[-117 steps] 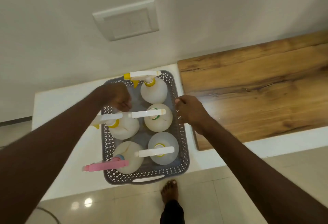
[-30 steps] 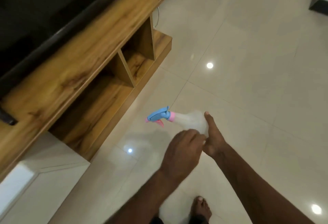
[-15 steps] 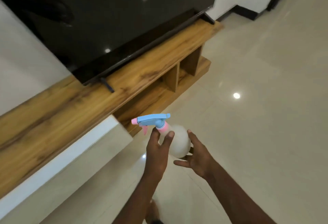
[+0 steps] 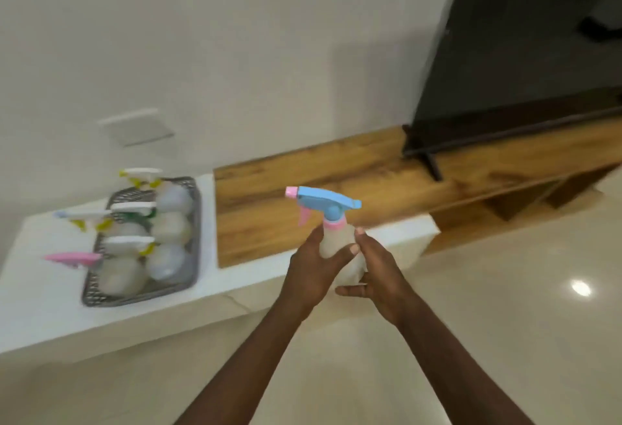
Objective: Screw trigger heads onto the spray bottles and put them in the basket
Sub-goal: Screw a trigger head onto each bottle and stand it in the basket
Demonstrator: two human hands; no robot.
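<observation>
Both hands, left hand (image 4: pixel 311 268) and right hand (image 4: pixel 378 273), curl round the spray bottle (image 4: pixel 336 246); it looks light, smooth plastic; best gripped at its body, near the basket (image 4: pixel 197 222) far left

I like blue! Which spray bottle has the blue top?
The bottle held in both hands, left and right, outside the basket. Its trigger head is blue; the basket's look white or pink.

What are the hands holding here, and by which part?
Both hold one spray bottle by its translucent body: left hand just below the neck, right hand lower down. The blue trigger head is untouched.
</observation>
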